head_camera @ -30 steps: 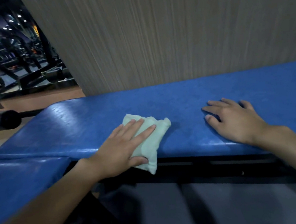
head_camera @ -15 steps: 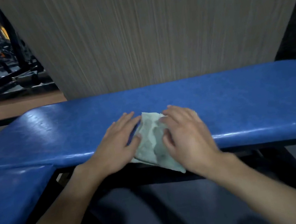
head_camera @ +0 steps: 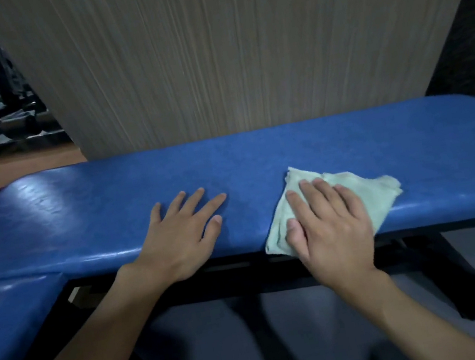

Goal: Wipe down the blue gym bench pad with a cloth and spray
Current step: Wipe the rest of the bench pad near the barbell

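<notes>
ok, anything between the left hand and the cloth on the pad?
Nothing. In the head view only bare blue pad lies between the left hand and the cloth, which the right hand presses flat.

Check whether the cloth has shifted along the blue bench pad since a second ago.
Yes: the cloth moved right, farther from the pad seam, passing from left hand to right hand.

Left hand point(head_camera: 181, 237) palm down, fingers point(head_camera: 193, 201) spread, thumb out. Right hand point(head_camera: 329, 227) palm down, fingers straight, close together.
</notes>
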The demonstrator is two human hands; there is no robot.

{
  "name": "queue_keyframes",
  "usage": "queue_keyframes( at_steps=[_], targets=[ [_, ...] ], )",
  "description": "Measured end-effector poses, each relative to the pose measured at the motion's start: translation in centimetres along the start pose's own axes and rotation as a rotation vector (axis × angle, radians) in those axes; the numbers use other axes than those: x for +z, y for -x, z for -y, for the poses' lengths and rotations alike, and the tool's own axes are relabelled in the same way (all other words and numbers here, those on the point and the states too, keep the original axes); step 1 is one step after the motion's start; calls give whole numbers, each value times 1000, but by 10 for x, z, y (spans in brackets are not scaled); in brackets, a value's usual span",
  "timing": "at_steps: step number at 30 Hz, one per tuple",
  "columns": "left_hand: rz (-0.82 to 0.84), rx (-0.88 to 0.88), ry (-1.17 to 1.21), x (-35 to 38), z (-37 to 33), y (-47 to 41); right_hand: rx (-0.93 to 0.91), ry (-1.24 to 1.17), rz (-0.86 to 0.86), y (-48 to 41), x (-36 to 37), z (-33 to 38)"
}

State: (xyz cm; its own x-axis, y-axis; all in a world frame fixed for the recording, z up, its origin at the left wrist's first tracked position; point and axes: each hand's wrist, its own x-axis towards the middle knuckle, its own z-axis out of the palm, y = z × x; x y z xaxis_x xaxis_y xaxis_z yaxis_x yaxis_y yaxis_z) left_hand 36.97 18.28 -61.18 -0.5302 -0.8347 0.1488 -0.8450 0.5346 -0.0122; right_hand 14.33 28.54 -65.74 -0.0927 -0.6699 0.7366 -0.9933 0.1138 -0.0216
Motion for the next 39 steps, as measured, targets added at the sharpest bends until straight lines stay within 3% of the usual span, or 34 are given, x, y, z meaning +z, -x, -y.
queue_keyframes(
  at_steps=[3,6,9,12,16,20,24,27,32,35,39],
  targets=[
    [-85,10,14,-8,-12,-10,141,-36,-11,-4,6,28],
    [-84,70,96,-13,-30,-21,24,-63,-13,-3,11,32],
    [-3,94,48,-5,-42,-24,-37,-8,-61,8,8,-15],
    [-22,72,31,-4,-46,-26,79,63,-112,20,0,-57],
    [9,155,92,-9,-85,-35,267,32,-145,12,3,-32],
    [-21,213,67,-11,-118,-51,86,21,-133,23,-1,-71],
    [-99,256,54,-17,-123,-60,296,114,-177,34,-12,-131],
    [-75,325,103,-17,-155,-69,432,83,-225,24,-11,-114],
    [-51,401,224,-18,-218,-90,224,83,-166,37,-20,-156],
    [-45,443,216,-17,-237,-97,424,130,-209,43,-32,-214],
    [47,463,169,-11,-274,-108,583,74,-274,35,-29,-203]
  ],
)
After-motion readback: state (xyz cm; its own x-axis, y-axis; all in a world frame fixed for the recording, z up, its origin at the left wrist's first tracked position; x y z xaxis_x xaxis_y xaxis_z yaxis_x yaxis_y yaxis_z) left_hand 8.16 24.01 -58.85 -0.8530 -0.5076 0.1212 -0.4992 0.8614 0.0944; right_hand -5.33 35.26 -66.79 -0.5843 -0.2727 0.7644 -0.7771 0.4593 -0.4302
